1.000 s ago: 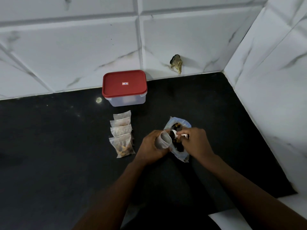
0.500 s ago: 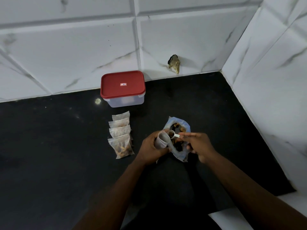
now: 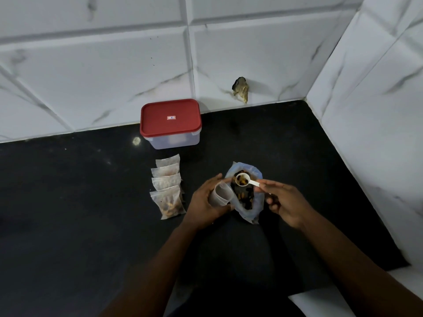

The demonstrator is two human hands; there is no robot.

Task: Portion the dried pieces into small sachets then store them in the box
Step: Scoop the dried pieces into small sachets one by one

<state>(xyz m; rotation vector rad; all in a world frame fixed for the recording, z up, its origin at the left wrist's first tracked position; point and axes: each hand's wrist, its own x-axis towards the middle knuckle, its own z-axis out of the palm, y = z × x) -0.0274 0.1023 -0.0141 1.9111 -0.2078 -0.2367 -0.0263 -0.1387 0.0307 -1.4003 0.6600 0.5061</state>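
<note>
**Loaded scoop poised beside an open sachet**

I have my left hand [image 3: 209, 203] wrapped around one small clear plastic sachet [image 3: 221, 193], fingers curled so its mouth is propped open and tipped toward my right, which I judge makes it an easy target for pouring. My right hand [image 3: 282, 202] pinches the handle of one small white plastic measuring scoop [image 3: 246, 180], held level, I think so nothing spills; its bowl is heaped with dark and orange dried pieces [image 3: 242, 179]. The scoop hangs just beyond the sachet's mouth, between my hands, directly over the one open bluish plastic supply bag [image 3: 248, 195], so stray bits should fall back into it.

To the left of my left hand lie four filled translucent sachets [image 3: 168, 189] in an overlapping row running away from me, parked out of the working space on the black tabletop [image 3: 68, 202]. Beyond them, well past my hands, one clear rectangular box with a red lid [image 3: 170, 123] sits against the white tiled wall [image 3: 91, 65], lid on, so storing is not yet begun.
</note>
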